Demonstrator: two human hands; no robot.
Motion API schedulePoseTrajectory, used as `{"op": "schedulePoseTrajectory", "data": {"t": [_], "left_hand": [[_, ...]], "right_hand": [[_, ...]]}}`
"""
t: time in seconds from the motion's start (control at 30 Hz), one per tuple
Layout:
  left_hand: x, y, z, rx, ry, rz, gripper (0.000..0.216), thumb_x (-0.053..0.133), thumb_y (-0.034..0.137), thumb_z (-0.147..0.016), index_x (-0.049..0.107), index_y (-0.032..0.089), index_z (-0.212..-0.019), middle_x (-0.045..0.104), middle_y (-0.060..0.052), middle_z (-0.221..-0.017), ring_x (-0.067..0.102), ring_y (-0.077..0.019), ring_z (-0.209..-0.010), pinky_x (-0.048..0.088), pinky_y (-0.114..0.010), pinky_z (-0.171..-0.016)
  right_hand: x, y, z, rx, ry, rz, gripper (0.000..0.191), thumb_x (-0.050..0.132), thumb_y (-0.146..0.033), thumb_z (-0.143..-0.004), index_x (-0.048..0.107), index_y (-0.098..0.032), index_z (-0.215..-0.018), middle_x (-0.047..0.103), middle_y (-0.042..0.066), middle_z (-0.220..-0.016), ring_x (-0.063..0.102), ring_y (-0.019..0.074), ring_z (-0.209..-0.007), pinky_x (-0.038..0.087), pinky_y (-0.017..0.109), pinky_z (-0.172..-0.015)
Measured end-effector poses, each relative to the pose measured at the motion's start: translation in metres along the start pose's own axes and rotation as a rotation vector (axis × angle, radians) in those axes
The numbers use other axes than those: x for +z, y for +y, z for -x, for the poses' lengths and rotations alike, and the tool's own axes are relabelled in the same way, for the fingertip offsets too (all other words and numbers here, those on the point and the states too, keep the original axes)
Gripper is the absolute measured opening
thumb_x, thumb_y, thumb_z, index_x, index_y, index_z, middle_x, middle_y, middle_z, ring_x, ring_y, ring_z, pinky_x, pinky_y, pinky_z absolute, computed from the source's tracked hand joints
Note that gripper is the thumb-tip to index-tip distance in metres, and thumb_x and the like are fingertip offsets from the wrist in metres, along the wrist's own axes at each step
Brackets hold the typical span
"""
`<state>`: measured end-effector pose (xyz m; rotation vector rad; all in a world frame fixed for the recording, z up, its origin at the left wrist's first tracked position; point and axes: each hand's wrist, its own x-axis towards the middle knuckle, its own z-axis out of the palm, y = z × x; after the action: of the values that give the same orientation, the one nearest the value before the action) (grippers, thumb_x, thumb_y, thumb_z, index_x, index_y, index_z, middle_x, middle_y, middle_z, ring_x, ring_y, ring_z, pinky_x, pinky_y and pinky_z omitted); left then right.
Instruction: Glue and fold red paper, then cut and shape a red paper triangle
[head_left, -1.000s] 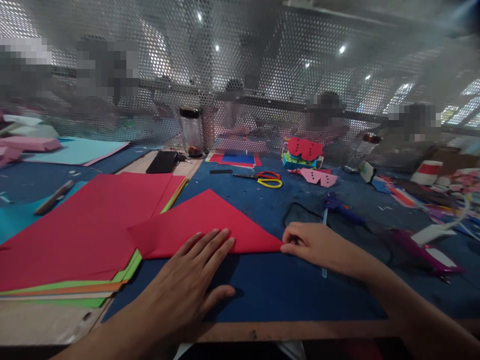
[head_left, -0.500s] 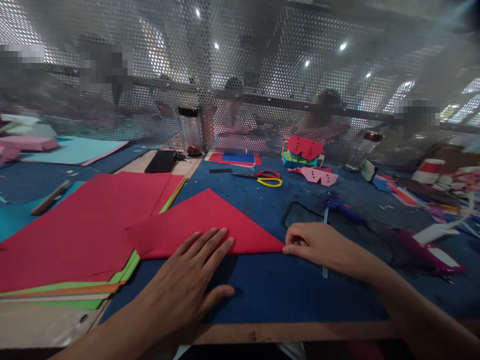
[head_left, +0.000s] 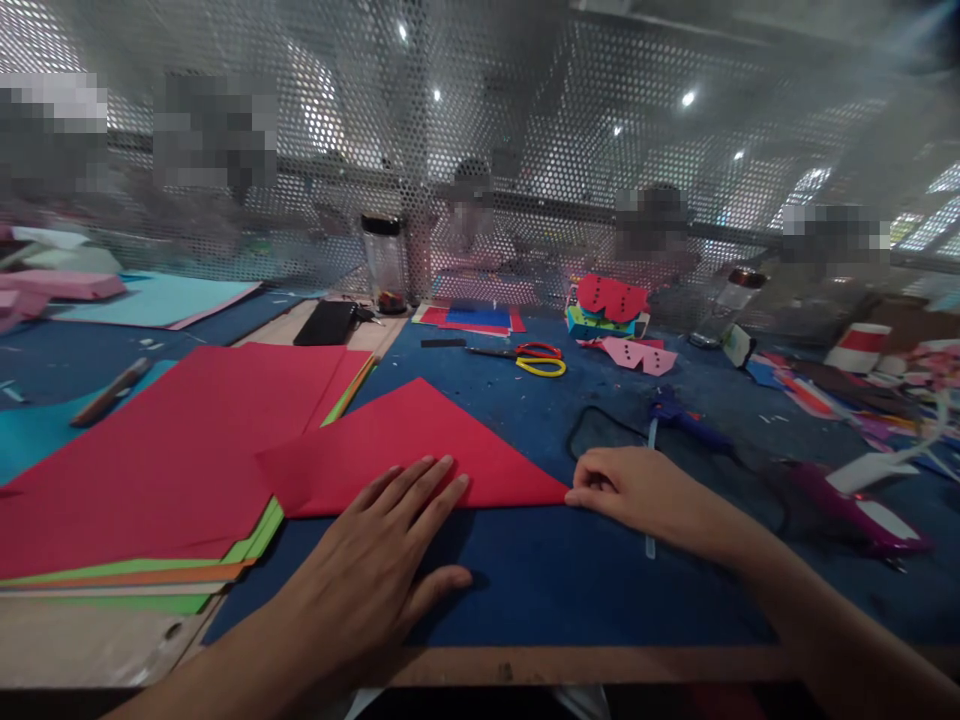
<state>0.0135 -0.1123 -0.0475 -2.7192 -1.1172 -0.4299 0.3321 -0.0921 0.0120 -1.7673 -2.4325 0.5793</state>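
The folded red sheet (head_left: 427,425) lies on the blue work surface (head_left: 555,585) in front of the person, its peak pointing away and its long straight edge toward the near side. Its left end overlaps the stack of coloured paper (head_left: 172,450), red on red, so that boundary is hard to follow. Part of the lower edge is hidden under the left hand (head_left: 386,545), and the very tip of the right corner is lost behind the fingertips of the right hand (head_left: 626,488).

The left hand is spread flat, fingers lightly parted and resting on the sheet, thumb out wide over the blue surface; it grips nothing. The right hand is curled, thumb and forefinger closed on that right corner (the other fingers fold in and are hard to make out).

Beyond the peak lie scissors (head_left: 536,358) with one red and one yellow handle loop. Near the right hand is a blue glue gun (head_left: 690,420), its pale stick partly covered by that hand. The stack is cut off at the left border, and figures behind the perforated screen (head_left: 517,130) are blurred.
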Motion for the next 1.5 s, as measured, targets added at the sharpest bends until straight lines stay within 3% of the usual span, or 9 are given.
{"op": "schedulePoseTrajectory", "data": {"t": [0.43, 0.63, 0.8, 1.1, 1.5], "left_hand": [[0.002, 0.001, 0.001, -0.052, -0.046, -0.003, 0.070, 0.044, 0.067, -0.096, 0.039, 0.027, -0.154, 0.039, -0.006, -0.160, 0.043, -0.0304, -0.142, 0.038, -0.049, -0.113], [0.000, 0.001, 0.001, -0.032, -0.003, 0.021, 0.069, 0.044, 0.066, -0.097, 0.038, 0.028, -0.154, 0.041, -0.006, -0.159, 0.045, -0.0310, -0.140, 0.038, -0.049, -0.113], [0.002, -0.002, 0.002, 0.017, 0.042, 0.003, 0.070, 0.046, 0.062, -0.098, 0.034, 0.025, -0.156, 0.041, -0.008, -0.159, 0.045, -0.0320, -0.140, 0.039, -0.050, -0.111], [0.005, -0.003, 0.002, 0.005, 0.037, 0.013, 0.071, 0.048, 0.063, -0.097, 0.034, 0.027, -0.156, 0.043, -0.007, -0.157, 0.047, -0.0323, -0.138, 0.040, -0.051, -0.111], [0.002, 0.000, 0.002, -0.022, -0.007, 0.012, 0.069, 0.045, 0.063, -0.098, 0.036, 0.026, -0.156, 0.038, -0.007, -0.160, 0.042, -0.0298, -0.143, 0.035, -0.048, -0.115]], "right_hand": [[-0.001, 0.002, 0.004, 0.001, 0.003, -0.037, 0.024, 0.060, -0.043, -0.093, 0.070, -0.023, -0.083, 0.071, -0.002, -0.081, 0.062, 0.0153, -0.074, 0.035, 0.026, -0.063], [-0.005, 0.004, 0.007, -0.025, 0.000, -0.074, 0.026, 0.050, -0.035, -0.098, 0.070, -0.022, -0.087, 0.073, 0.001, -0.089, 0.063, 0.0169, -0.081, 0.036, 0.027, -0.068], [-0.007, 0.006, 0.007, -0.035, -0.009, -0.069, 0.028, 0.048, -0.032, -0.098, 0.069, -0.021, -0.083, 0.071, 0.000, -0.082, 0.062, 0.0153, -0.077, 0.035, 0.027, -0.067], [-0.007, 0.005, 0.012, -0.008, -0.003, -0.115, 0.023, 0.053, -0.035, -0.095, 0.071, -0.021, -0.090, 0.072, 0.001, -0.087, 0.063, 0.0151, -0.077, 0.037, 0.027, -0.065], [-0.001, 0.004, 0.008, 0.014, 0.022, -0.101, 0.023, 0.058, -0.040, -0.094, 0.069, -0.023, -0.085, 0.070, -0.002, -0.080, 0.061, 0.0139, -0.073, 0.034, 0.026, -0.062]]}}
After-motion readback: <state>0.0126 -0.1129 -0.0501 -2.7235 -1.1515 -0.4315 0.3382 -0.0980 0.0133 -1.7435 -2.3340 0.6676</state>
